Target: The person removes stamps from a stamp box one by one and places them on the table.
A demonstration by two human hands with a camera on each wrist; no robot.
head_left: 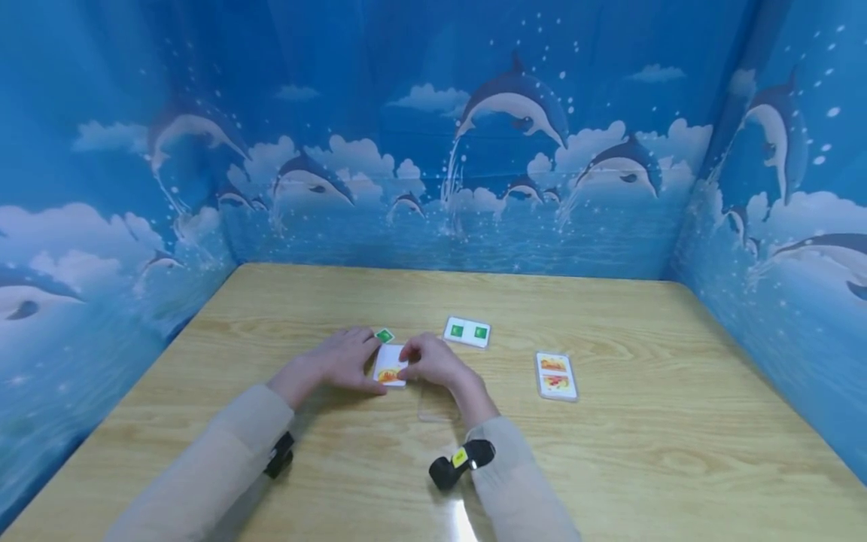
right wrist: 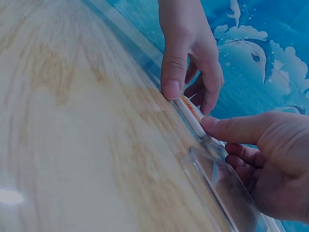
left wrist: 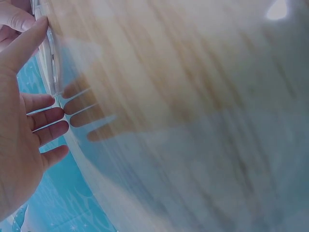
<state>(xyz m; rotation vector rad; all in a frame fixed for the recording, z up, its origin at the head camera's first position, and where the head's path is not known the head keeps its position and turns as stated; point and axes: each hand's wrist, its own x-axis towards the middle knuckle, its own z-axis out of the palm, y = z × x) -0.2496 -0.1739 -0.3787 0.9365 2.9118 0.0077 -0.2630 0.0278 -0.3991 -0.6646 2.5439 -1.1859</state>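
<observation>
A small clear-edged case (head_left: 390, 364) lies between my two hands on the table, showing a white upper part and an orange-yellow picture below. My left hand (head_left: 346, 360) holds its left side, thumb at the near corner. In the left wrist view several fingers of the left hand (left wrist: 19, 140) stretch loosely past the case (left wrist: 52, 53). My right hand (head_left: 436, 363) grips the right edge with thumb and bent fingers. The right wrist view shows the right thumb (right wrist: 231, 126) on the case edge (right wrist: 190, 116); what its fingertips touch behind is hidden.
A clear, transparent case piece (head_left: 438, 404) lies under the right wrist. A green square card (head_left: 384, 336) is just behind the left fingertips. Farther back is a case with two green squares (head_left: 467, 332); at right, one with two orange pictures (head_left: 557, 376). Dolphin-print curtains (head_left: 433, 188) surround the wooden table (head_left: 650, 436).
</observation>
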